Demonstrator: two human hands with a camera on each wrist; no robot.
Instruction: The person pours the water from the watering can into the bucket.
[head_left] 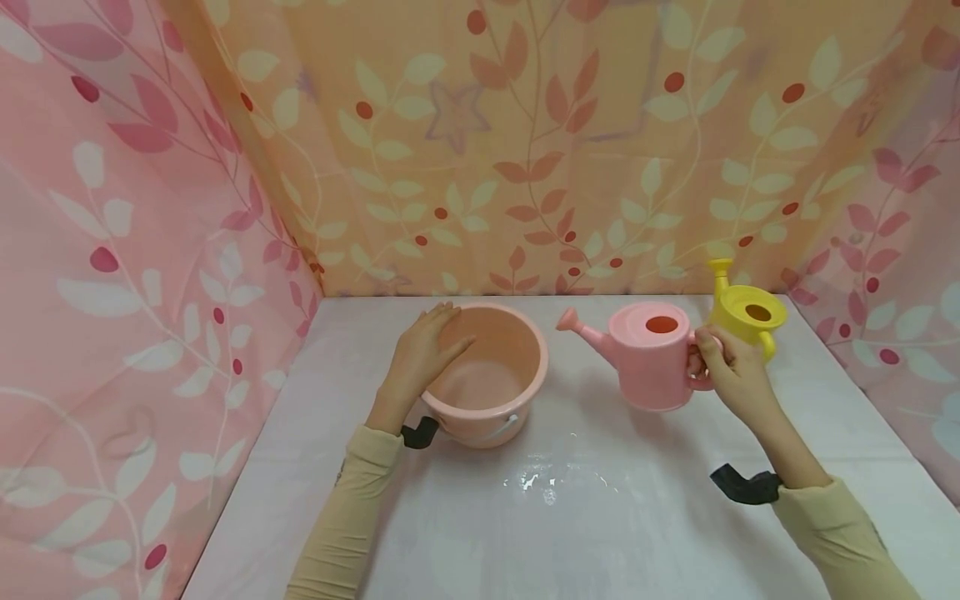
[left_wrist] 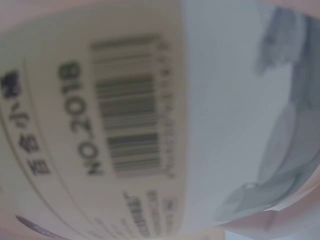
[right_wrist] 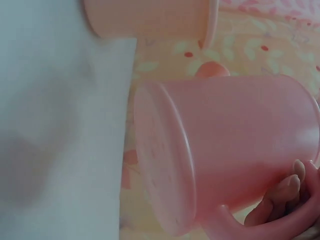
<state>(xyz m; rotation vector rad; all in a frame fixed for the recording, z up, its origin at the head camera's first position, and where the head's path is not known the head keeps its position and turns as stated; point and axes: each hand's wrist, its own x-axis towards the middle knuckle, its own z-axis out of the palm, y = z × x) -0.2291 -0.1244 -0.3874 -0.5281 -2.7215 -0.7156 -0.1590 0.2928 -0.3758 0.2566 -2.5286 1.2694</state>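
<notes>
A peach-pink bucket (head_left: 528, 333) with a white handle stands upright on the table. My left hand (head_left: 420, 354) holds its left rim, thumb over the opening and fingers along the edge. The left wrist view is filled by a blurred, pale label with a barcode (left_wrist: 127, 110). My right hand (head_left: 731, 367) grips a pink watering can (head_left: 651, 367) by its handle. The can is raised off the table, near upright, its spout (head_left: 592, 337) pointing left toward the bucket. Its underside (right_wrist: 162, 160) shows in the right wrist view.
Behind my right hand stands a yellow watering can (head_left: 750, 308). Shiny wet spots (head_left: 547, 483) lie on the white table (head_left: 465, 533) in front of the bucket. Leaf-patterned cloth (head_left: 450, 167) hangs along the back and both sides.
</notes>
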